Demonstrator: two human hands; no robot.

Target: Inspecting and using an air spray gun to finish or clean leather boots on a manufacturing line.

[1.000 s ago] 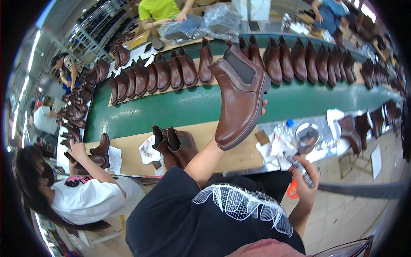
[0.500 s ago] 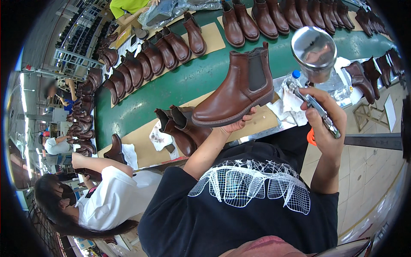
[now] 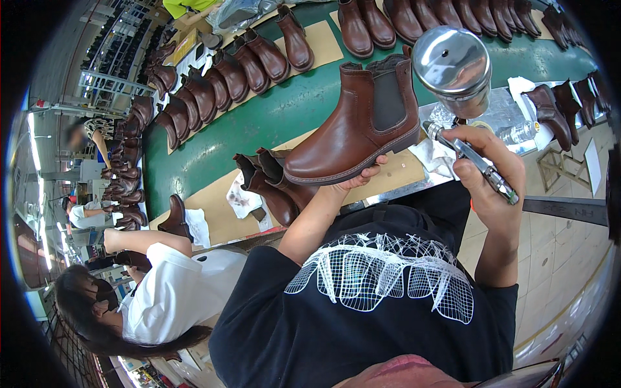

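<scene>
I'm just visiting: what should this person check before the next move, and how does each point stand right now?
1. Brown leather ankle boot supported: ok, the left hand is under its sole.
2. Silver metal spray gun held: ok, in the right hand.
3. Shiny round metal cup above the gun: ok.
4. Gun's front end clear of the boot: cannot tell, depth is unclear.
5. Boot's far side visible: not ok, it faces away.
</scene>
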